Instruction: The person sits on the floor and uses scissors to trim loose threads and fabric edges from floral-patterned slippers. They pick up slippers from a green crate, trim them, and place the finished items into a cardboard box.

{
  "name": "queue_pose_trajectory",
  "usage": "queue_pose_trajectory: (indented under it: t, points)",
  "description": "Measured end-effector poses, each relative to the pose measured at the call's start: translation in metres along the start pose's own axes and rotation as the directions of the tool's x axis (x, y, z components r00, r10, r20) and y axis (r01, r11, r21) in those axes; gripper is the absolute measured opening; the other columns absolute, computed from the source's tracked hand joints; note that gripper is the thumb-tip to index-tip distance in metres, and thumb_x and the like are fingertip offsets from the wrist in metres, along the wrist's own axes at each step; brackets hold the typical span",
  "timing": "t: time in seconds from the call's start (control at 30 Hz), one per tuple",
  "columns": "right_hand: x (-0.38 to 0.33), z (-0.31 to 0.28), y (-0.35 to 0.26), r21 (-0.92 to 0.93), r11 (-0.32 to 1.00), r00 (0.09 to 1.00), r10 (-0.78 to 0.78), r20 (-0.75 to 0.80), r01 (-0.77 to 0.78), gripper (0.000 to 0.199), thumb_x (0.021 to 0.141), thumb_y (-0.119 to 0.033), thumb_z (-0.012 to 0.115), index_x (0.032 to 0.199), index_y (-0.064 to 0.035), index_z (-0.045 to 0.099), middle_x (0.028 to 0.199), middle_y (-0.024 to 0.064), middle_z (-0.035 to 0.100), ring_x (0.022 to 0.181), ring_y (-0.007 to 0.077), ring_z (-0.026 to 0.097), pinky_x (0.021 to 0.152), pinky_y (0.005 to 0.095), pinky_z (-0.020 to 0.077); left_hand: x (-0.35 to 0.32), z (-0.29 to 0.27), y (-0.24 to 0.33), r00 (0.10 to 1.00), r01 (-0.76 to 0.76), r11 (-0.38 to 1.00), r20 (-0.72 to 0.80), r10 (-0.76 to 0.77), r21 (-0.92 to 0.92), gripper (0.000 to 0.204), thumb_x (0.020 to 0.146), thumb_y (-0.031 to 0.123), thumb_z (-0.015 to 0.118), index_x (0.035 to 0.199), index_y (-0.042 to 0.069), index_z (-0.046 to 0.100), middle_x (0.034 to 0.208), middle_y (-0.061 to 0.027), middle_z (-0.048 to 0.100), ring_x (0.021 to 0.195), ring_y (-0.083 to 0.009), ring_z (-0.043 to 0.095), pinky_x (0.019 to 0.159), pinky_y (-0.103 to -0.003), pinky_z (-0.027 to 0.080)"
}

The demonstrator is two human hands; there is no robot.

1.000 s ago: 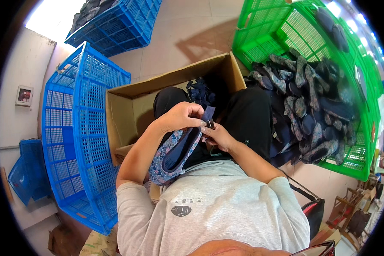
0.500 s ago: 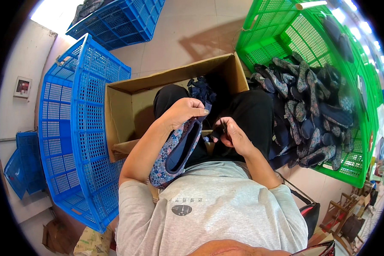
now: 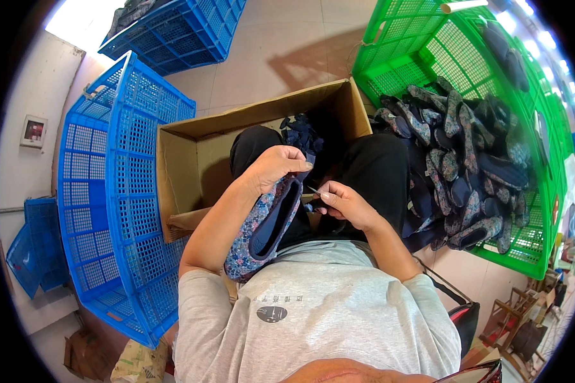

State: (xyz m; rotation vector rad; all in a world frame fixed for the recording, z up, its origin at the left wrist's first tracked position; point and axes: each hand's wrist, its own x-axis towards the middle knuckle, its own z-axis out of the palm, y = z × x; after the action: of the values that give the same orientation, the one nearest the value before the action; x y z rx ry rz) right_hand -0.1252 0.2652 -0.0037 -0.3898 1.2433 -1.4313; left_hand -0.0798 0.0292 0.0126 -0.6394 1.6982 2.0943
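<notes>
Cardboard box: brown, open-topped, its walls [image 3: 179, 169] standing around the knees [image 3: 380, 169]; a heap of dark blue cloth scraps [image 3: 298, 134] lies inside, toward the far side.
Green crate: plastic mesh walls [image 3: 524, 249], at the right; holds a loose pile of floral and dark shoes [image 3: 450, 166].
Blue crate: plastic lattice [image 3: 140, 159], just left of the box; contents cannot be determined.
Far blue crate: upper left [image 3: 188, 35], dark items [image 3: 134, 13] showing at its top.
Edges and room: box rim close to the green crate's corner; pale tiled floor [image 3: 281, 38] extends beyond the box; a narrow gap separates the hands.
Shoe: floral fabric outside, dark smooth lining, long oval opening [image 3: 257, 230]; located over the lap, beneath the left forearm.
Left hand: pinched on a dark strip at the shoe's upper end [image 3: 281, 167].
Right hand: fingers closed on a small dark tool, thin tip toward the shoe [image 3: 345, 203]; exact kind unclear.
</notes>
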Motion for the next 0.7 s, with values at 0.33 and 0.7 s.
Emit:
queue_pose_trajectory:
  t: [0.33, 0.7]
  points:
    - [0.016, 0.006, 0.008, 0.069, 0.997, 0.999, -0.013, -0.052, 0.016, 0.026, 0.102, -0.034, 0.055, 0.103, -0.0075, 0.058, 0.082, -0.0009, 0.057, 0.064, 0.0027, 0.044, 0.052, 0.0171, 0.0322, -0.001, 0.005, 0.001, 1.000, 0.003, 0.999, 0.006, -0.003, -0.035, 0.009, 0.083, 0.009, 0.073, 0.079, 0.006, 0.066, 0.074, 0.0019, 0.062, 0.066, -0.0072, 0.053, 0.063, -0.022, 0.043]
    - [0.023, 0.011, 0.009, 0.070, 0.997, 0.997, -0.042, -0.057, 0.046, 0.022, 0.102, -0.032, 0.055, 0.104, -0.0094, 0.057, 0.081, -0.0014, 0.055, 0.065, 0.0026, 0.045, 0.050, 0.0156, 0.0279, 0.003, 0.006, -0.002, 1.000, 0.030, 0.999, 0.008, -0.029, -0.041, 0.008, 0.083, 0.009, 0.073, 0.079, 0.006, 0.067, 0.076, 0.0002, 0.063, 0.069, -0.0088, 0.055, 0.066, -0.024, 0.045]
